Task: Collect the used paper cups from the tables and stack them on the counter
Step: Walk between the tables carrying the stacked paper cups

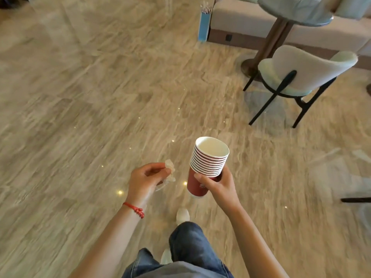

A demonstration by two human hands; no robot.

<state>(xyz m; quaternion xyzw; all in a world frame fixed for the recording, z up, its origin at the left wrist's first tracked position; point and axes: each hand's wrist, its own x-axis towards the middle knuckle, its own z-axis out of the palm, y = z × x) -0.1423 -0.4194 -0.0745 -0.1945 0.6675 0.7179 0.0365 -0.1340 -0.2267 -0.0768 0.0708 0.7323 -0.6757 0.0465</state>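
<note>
Red paper cups (206, 165), nested in one tilted stack, sit in the right hand (217, 184), fingers wrapped around the lowest cup. At nine o'clock from it, the left hand (145, 182) pinches a crumpled clear wrapper (169, 171). A white chair (301, 71) stands at one o'clock, on the beige floor (80, 97).

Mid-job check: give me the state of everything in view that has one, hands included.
Stack of red paper cups: nested, roughly upright, top cup looks empty, carried above the floor.
Right hand: closed around the lowest cup.
Left hand: pinching a crumpled clear wrapper.
White chair: upright beside the round table, nobody sitting.
Blue bag: standing upright on the floor, rolled papers sticking out.
</note>
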